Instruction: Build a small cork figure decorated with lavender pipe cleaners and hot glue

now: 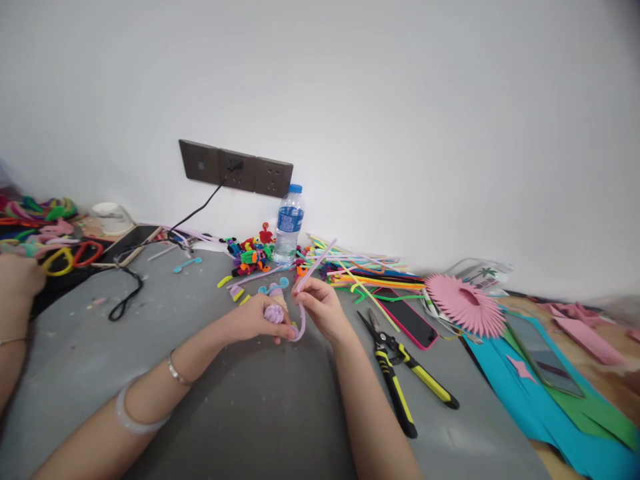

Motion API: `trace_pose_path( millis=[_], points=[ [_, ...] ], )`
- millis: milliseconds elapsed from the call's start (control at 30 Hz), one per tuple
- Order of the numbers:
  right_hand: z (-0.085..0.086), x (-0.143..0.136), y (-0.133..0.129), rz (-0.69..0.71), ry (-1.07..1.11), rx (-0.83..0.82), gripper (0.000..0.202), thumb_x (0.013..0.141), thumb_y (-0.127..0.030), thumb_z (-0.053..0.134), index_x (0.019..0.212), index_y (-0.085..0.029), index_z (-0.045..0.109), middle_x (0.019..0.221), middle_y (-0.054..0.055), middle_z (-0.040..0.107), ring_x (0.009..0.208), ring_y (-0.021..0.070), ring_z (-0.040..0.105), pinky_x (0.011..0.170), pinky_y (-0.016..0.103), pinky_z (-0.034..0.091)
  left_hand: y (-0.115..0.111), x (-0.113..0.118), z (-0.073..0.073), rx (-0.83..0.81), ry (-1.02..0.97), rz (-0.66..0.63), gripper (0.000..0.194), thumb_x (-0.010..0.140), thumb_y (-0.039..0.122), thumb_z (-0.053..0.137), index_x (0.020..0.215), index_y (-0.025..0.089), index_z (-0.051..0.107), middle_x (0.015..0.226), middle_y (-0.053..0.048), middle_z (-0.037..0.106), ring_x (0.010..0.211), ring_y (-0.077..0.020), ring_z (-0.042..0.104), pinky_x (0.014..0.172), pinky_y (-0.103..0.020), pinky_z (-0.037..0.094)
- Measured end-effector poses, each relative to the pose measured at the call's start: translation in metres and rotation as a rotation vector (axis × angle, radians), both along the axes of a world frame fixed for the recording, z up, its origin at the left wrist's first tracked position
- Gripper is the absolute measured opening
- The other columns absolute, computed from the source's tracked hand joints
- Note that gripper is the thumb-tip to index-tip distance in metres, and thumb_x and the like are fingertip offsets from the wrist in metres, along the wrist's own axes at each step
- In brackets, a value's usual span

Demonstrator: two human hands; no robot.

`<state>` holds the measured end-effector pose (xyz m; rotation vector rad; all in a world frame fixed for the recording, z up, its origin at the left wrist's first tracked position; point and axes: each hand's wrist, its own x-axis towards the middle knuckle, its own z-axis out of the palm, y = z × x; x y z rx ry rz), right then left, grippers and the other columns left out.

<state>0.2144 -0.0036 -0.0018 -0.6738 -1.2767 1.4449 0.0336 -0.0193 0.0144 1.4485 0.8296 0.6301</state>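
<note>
My left hand (260, 320) is closed around a lilac coil of pipe cleaner (274, 314), wound into a small round bundle. From it a loose lilac strand (302, 320) curves down and up to my right hand (320, 307), whose thumb and fingers pinch it. The strand's free end sticks up past my right fingers, slanting right. Just behind my hands lie small blue curled pieces (274, 285) and short yellow pieces (225, 282). Both hands hover above the grey table (225, 413).
Black-and-yellow pruning shears (395, 363) lie to the right, near a pink-edged phone (407, 319). Behind stand a water bottle (290, 223), colourful small figures (253, 256) and loose pipe cleaners (365, 263). A pink paper fan (465, 305) is farther right. Another person's arm (17, 300) reaches in at left.
</note>
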Motion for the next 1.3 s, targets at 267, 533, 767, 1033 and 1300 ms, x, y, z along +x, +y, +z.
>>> trace_pose_path(
  millis=[267, 533, 767, 1033, 1300],
  points=[
    [0.002, 0.001, 0.0, 0.045, -0.025, -0.033, 0.028, 0.071, -0.044, 0.081, 0.074, -0.021, 0.066, 0.07, -0.002, 0.059, 0.062, 0.013, 0.049, 0.064, 0.026, 0.042, 0.002, -0.002, 0.001, -0.002, 0.032, -0.013, 0.014, 0.067, 0.03, 0.082, 0.065, 0.019, 0.076, 0.063, -0.005, 0.071, 0.051, -0.0159, 0.062, 0.054, -0.027, 0.049],
    [0.002, 0.001, 0.0, 0.092, -0.037, -0.065, 0.027, 0.074, -0.042, 0.08, 0.075, -0.019, 0.065, 0.067, -0.003, 0.054, 0.06, 0.0108, 0.045, 0.059, 0.024, 0.036, 0.004, -0.003, 0.001, -0.03, 0.047, -0.041, 0.019, 0.066, 0.033, 0.083, 0.066, 0.016, 0.074, 0.064, -0.002, 0.07, 0.052, -0.0121, 0.059, 0.054, -0.023, 0.047],
    [-0.003, 0.003, 0.009, -0.074, -0.012, -0.15, 0.034, 0.069, -0.05, 0.08, 0.079, -0.02, 0.067, 0.062, -0.004, 0.052, 0.053, 0.0096, 0.039, 0.053, 0.024, 0.029, 0.012, -0.006, -0.007, -0.022, 0.075, 0.203, 0.03, 0.065, 0.042, 0.083, 0.064, 0.014, 0.071, 0.059, 0.0, 0.066, 0.051, -0.0094, 0.054, 0.052, -0.021, 0.042],
    [-0.009, 0.0, 0.016, -0.241, 0.071, -0.236, 0.039, 0.065, -0.053, 0.08, 0.073, -0.02, 0.06, 0.061, -0.005, 0.054, 0.052, 0.0094, 0.044, 0.05, 0.023, 0.033, 0.024, -0.008, -0.009, -0.073, -0.051, 0.66, 0.045, 0.053, 0.052, 0.086, 0.07, 0.013, 0.073, 0.048, 0.002, 0.058, 0.043, -0.008, 0.043, 0.043, -0.021, 0.03],
    [-0.013, -0.023, 0.006, -0.113, 0.024, -0.193, 0.032, 0.067, -0.045, 0.082, 0.075, -0.019, 0.065, 0.065, -0.001, 0.068, 0.057, 0.0126, 0.059, 0.057, 0.025, 0.044, 0.022, -0.004, -0.01, -0.088, -0.115, 0.727, 0.047, 0.049, 0.052, 0.088, 0.07, 0.013, 0.072, 0.048, 0.002, 0.059, 0.045, -0.0082, 0.046, 0.045, -0.021, 0.031]
  ],
)
